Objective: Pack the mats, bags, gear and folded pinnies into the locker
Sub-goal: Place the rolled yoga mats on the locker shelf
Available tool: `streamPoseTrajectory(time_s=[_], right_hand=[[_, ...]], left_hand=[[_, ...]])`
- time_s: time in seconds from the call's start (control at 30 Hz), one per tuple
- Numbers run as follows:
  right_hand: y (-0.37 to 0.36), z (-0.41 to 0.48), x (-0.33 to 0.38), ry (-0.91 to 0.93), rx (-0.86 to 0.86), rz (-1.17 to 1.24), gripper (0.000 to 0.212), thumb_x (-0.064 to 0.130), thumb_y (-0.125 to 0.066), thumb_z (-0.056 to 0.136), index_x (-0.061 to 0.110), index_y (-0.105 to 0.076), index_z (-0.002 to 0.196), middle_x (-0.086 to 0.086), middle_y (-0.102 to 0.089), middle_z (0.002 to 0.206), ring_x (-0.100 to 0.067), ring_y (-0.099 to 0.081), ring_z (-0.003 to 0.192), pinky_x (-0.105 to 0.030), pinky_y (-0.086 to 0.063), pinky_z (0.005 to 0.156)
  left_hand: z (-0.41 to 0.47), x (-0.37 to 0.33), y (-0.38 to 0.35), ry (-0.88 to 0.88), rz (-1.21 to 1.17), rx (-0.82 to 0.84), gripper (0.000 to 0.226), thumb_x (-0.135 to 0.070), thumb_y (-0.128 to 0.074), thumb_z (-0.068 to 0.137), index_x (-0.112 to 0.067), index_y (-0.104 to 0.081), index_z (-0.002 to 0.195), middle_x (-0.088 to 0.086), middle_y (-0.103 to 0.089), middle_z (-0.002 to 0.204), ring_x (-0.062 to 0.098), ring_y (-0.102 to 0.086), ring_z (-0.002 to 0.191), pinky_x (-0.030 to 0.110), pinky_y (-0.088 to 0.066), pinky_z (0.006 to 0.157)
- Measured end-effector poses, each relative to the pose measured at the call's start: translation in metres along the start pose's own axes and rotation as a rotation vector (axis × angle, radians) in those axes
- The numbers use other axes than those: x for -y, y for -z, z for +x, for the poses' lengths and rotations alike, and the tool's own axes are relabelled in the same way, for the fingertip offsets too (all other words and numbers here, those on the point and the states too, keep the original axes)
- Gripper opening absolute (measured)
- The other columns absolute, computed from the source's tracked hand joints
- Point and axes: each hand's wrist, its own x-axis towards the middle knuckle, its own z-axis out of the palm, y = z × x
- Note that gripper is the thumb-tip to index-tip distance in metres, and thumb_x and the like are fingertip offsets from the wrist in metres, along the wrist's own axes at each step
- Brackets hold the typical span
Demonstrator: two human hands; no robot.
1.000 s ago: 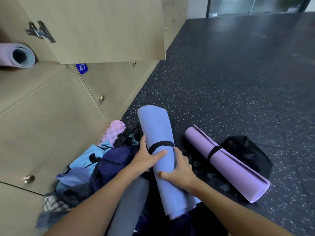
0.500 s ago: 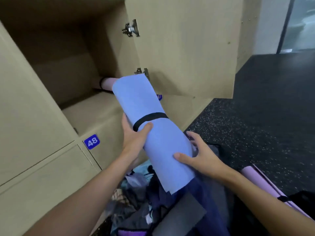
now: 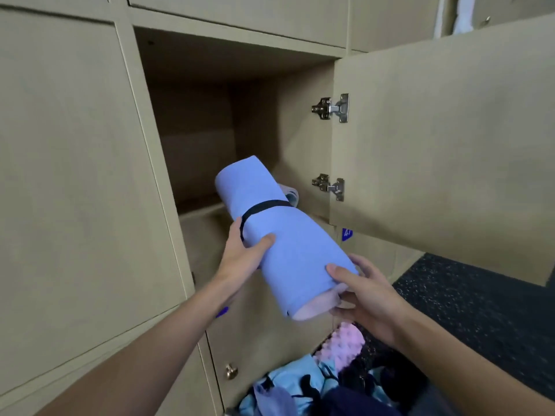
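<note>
We hold the rolled blue mat (image 3: 282, 244) at a slant in the mouth of the open locker (image 3: 207, 139), its far end just inside the opening and its near end pointing out of the locker towards us. Our left hand (image 3: 243, 256) grips the roll on the side nearer us from the black strap (image 3: 264, 207), thumb lying over the top and fingers curled underneath. Our right hand (image 3: 365, 292) cups the near end, thumb pressed on top and fingers hooked under the rim. We judge the mat light and spongy, soft enough to dent under a thumb, with a matte skin that should not slip. The strap keeps it from unrolling, so the middle and the end look like the sound places to hold and push. Deeper in the locker, towards the hinge side, the end of a pink mat (image 3: 292, 194) peeps out behind the blue one. Below the locker's swung-out door (image 3: 444, 139) a small blue tag (image 3: 347, 234) carries a number, perhaps 47, though it is too blurred to be sure. We find no other readable writing.
</note>
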Motion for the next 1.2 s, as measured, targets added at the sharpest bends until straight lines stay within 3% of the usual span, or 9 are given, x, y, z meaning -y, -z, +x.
streamPoseTrajectory(time_s=[0.23, 0.37, 0.5, 0.57, 0.67, 0.8, 0.9, 1.03, 1.2], right_hand=[[-0.056, 0.09, 0.013, 0.079, -0.116, -0.066, 0.055, 0.025, -0.076, 0.085, 0.02, -0.048, 0.132, -0.001, -0.057, 0.122, -0.017, -0.062, 0.088, -0.032, -0.055, 0.057], [-0.063, 0.123, 0.008, 0.214, -0.058, -0.255, 0.066, 0.026, -0.07, 0.091, 0.022, -0.033, 0.146, 0.002, -0.05, 0.125, -0.014, -0.059, 0.103, -0.034, -0.056, 0.079], [-0.046, 0.142, -0.003, 0.636, 0.13, -0.687, 0.066, 0.037, -0.08, 0.077, 0.048, -0.042, 0.13, 0.015, -0.031, 0.136, 0.017, -0.03, 0.125, -0.001, -0.031, 0.093], [-0.041, 0.159, -0.011, 0.674, 0.186, -0.872, 0.065, 0.057, -0.074, 0.063, 0.057, -0.045, 0.122, 0.014, -0.032, 0.139, -0.001, -0.032, 0.134, -0.016, -0.033, 0.106], [-0.047, 0.189, -0.018, 0.612, 0.12, -0.801, 0.065, 0.056, -0.07, 0.064, 0.045, -0.055, 0.126, 0.019, -0.036, 0.132, -0.014, -0.04, 0.133, -0.035, -0.04, 0.109], [-0.058, 0.22, -0.013, 0.592, 0.066, -0.907, 0.085, 0.059, -0.067, 0.058, 0.032, -0.053, 0.137, 0.0, -0.02, 0.155, -0.017, -0.026, 0.144, -0.028, -0.029, 0.113], [-0.059, 0.223, -0.006, 0.663, 0.106, -1.022, 0.094, 0.07, -0.065, 0.056, 0.035, -0.047, 0.141, 0.009, -0.006, 0.159, -0.007, -0.009, 0.144, -0.028, -0.02, 0.114], [-0.062, 0.224, -0.003, 0.788, 0.096, -1.012, 0.092, 0.08, -0.052, 0.059, 0.029, -0.056, 0.136, 0.015, -0.037, 0.15, -0.005, -0.021, 0.141, -0.039, -0.022, 0.119], [-0.085, 0.246, -0.006, 0.715, 0.033, -1.005, 0.088, 0.081, -0.051, 0.061, 0.031, -0.057, 0.132, 0.016, -0.044, 0.147, -0.006, -0.027, 0.138, -0.043, -0.022, 0.117]], left_hand=[[0.046, 0.027, 0.016, -0.012, 0.329, -0.019, 0.069, -0.036, -0.068, 0.091, -0.018, -0.038, 0.151, -0.004, -0.03, 0.155, 0.008, -0.036, 0.137, 0.015, -0.027, 0.102], [0.057, 0.043, 0.02, -0.009, 0.45, 0.062, 0.09, -0.064, -0.07, 0.076, -0.034, -0.032, 0.153, -0.014, -0.015, 0.16, 0.0, -0.021, 0.145, 0.017, -0.02, 0.109], [0.064, 0.055, 0.02, -0.018, 0.513, 0.039, 0.102, -0.089, -0.052, 0.057, -0.055, -0.023, 0.149, -0.027, -0.009, 0.161, 0.002, -0.02, 0.147, 0.032, -0.021, 0.121], [0.071, 0.059, 0.018, -0.028, 0.554, -0.003, 0.101, -0.092, -0.046, 0.058, -0.053, -0.025, 0.149, -0.022, -0.012, 0.163, 0.008, -0.02, 0.149, 0.04, -0.02, 0.123], [0.075, 0.061, 0.018, -0.018, 0.634, -0.018, 0.1, -0.094, -0.038, 0.06, -0.053, -0.023, 0.15, -0.019, -0.015, 0.164, 0.015, -0.024, 0.149, 0.041, -0.022, 0.122], [0.076, 0.06, 0.018, -0.065, 0.738, -0.024, 0.084, -0.078, -0.048, 0.081, -0.046, -0.019, 0.153, -0.021, -0.021, 0.162, 0.008, -0.026, 0.147, 0.039, -0.022, 0.121], [0.078, 0.06, 0.017, -0.08, 0.802, -0.054, 0.075, -0.064, -0.05, 0.092, -0.041, -0.017, 0.155, -0.019, -0.024, 0.161, 0.005, -0.027, 0.146, 0.038, -0.022, 0.121], [0.085, 0.061, 0.017, -0.056, 0.877, -0.045, 0.075, -0.063, -0.047, 0.094, -0.037, -0.016, 0.157, -0.017, -0.023, 0.162, 0.006, -0.027, 0.147, 0.036, -0.02, 0.121], [0.085, 0.061, 0.016, -0.047, 0.959, -0.092, 0.08, -0.066, -0.049, 0.09, -0.032, -0.019, 0.156, -0.015, -0.026, 0.161, 0.009, -0.027, 0.146, 0.035, -0.018, 0.12]])
